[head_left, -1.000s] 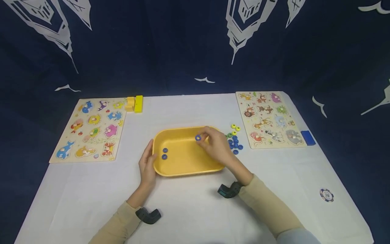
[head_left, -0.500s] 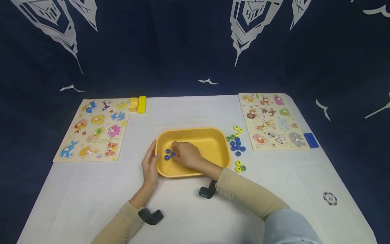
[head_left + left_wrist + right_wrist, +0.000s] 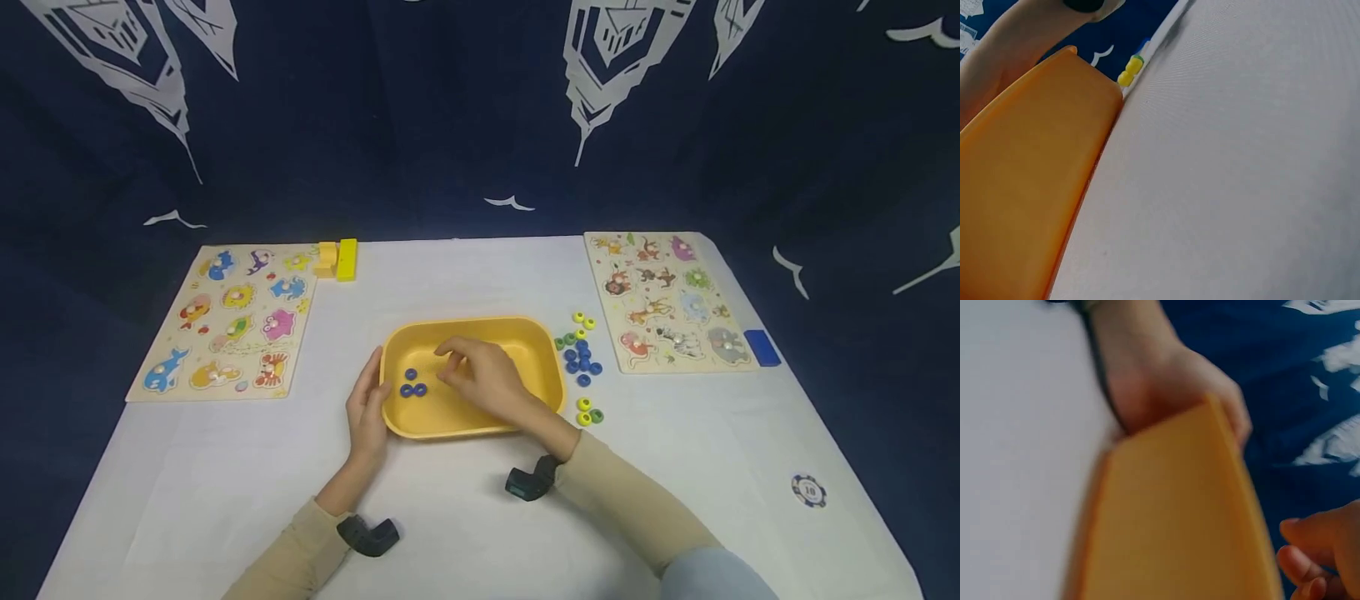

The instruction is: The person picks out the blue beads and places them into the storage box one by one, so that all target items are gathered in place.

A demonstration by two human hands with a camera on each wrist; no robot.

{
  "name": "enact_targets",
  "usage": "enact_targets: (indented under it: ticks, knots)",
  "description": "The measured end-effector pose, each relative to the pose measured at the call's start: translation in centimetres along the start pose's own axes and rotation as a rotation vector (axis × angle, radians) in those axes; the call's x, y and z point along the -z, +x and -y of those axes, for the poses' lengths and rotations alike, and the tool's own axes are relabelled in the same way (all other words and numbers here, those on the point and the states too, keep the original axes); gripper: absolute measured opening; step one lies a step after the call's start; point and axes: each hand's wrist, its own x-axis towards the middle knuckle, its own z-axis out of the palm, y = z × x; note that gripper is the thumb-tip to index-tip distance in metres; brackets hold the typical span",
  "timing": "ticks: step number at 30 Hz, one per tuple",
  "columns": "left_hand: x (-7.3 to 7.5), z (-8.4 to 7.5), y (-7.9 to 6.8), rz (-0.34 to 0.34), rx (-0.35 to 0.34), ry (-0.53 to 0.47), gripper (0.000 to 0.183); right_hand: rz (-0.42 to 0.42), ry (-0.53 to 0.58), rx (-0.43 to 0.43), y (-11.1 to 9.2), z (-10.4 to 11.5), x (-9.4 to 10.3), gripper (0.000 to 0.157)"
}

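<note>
A yellow plastic tray lies in the middle of the white table in the head view. My left hand holds its left end, the thumb at the rim and the fingers along the outer wall. Three blue beads with holes lie inside, near that end. Over the tray's middle is my right hand, thumb and fingers parted with nothing between them. In the right wrist view, the right fingers appear beside the tray wall. The left wrist view has mostly the tray's outer wall.
Right of the tray lie several blue beads, with yellow beads and green beads. Animal puzzle boards stand left and right. Yellow blocks, a blue block and a poker chip lie further out.
My right hand carried a blue bead leftward, set it down beside two others in the tray, let go, and has drawn back slightly right. The left hand stays on the tray's end.
</note>
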Motion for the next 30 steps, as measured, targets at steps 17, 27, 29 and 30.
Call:
enact_targets:
  ticks: [17,27,29,30]
  knots:
    - [0.3,1.1,0.3,-0.014,0.034,-0.048,0.05,-0.517,0.012,-0.301,-9.2,-12.8,8.0,0.03]
    - [0.3,1.3,0.2,-0.023,0.016,-0.028,0.051,-0.419,-0.088,-0.436,-10.0,-15.4,6.9,0.035]
    - [0.3,1.3,0.3,-0.023,0.015,-0.032,0.051,-0.417,-0.109,-0.435,-10.1,-15.6,6.8,0.035]
    - [0.3,1.3,0.3,-0.022,0.016,-0.035,0.051,-0.414,-0.122,-0.433,-10.1,-15.7,6.7,0.034]
